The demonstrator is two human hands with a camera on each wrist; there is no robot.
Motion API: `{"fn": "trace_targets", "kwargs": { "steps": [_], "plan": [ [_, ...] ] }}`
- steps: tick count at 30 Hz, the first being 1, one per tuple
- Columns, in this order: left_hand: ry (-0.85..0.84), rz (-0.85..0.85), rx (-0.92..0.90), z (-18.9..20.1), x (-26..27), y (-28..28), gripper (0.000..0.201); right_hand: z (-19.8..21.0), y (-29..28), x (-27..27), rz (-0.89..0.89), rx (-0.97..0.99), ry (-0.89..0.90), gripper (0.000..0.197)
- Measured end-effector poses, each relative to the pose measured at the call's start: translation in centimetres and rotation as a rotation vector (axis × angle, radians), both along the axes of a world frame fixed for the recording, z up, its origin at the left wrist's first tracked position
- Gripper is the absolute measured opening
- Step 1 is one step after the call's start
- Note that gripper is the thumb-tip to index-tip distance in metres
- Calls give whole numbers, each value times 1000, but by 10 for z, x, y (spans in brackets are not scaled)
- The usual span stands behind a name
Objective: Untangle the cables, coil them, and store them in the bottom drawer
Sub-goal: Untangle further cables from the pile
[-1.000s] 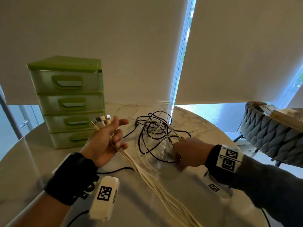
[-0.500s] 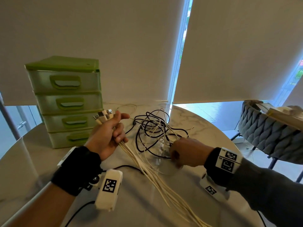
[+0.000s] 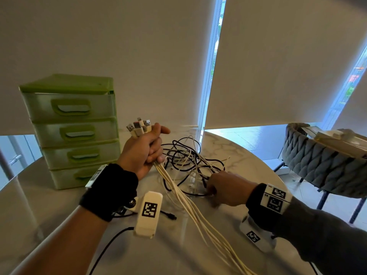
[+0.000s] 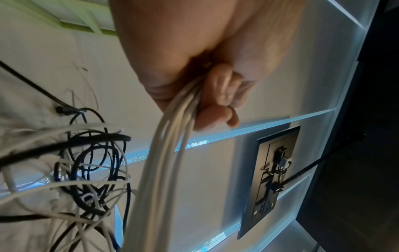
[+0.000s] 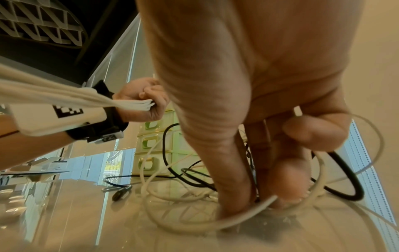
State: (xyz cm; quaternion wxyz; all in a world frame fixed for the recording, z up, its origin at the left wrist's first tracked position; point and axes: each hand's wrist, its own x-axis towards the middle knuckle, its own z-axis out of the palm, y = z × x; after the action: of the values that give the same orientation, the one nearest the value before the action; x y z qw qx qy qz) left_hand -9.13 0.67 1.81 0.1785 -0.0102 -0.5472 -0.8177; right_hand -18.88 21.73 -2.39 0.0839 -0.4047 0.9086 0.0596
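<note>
My left hand (image 3: pixel 146 153) is raised above the table and grips a bundle of white cables (image 3: pixel 190 207), seen up close in the left wrist view as the white cables (image 4: pixel 164 153). Their USB plugs (image 3: pixel 139 128) stick up out of the fist. The strands run down toward the near edge. A tangle of black and white cables (image 3: pixel 186 161) lies mid-table. My right hand (image 3: pixel 222 187) reaches down into it, and thumb and fingertips (image 5: pixel 289 180) pinch a cable at the tabletop. Which strand it is stays hidden. The green drawer unit (image 3: pixel 73 132) stands at the left, with its bottom drawer (image 3: pixel 67 177) closed.
The round marble table (image 3: pixel 49 225) carries everything. A loose black cable end (image 3: pixel 171 216) lies near my left wrist. A grey quilted chair (image 3: pixel 321 163) stands off the table's right side. Window blinds hang behind the table.
My left hand has lifted the white bundle higher and a little to the right. My right hand has stayed low in the tangle, almost in the same place.
</note>
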Motion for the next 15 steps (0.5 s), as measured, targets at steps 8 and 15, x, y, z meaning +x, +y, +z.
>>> {"fn": "trace_targets", "kwargs": {
  "steps": [8, 15],
  "plan": [
    [7, -22, 15, 3, 0, 0, 28, 2, -2, -1, 8, 15, -28, 25],
    [0, -15, 2, 3, 0, 1, 29, 4, 2, -2, 104, 37, -144, 11]
  ]
}}
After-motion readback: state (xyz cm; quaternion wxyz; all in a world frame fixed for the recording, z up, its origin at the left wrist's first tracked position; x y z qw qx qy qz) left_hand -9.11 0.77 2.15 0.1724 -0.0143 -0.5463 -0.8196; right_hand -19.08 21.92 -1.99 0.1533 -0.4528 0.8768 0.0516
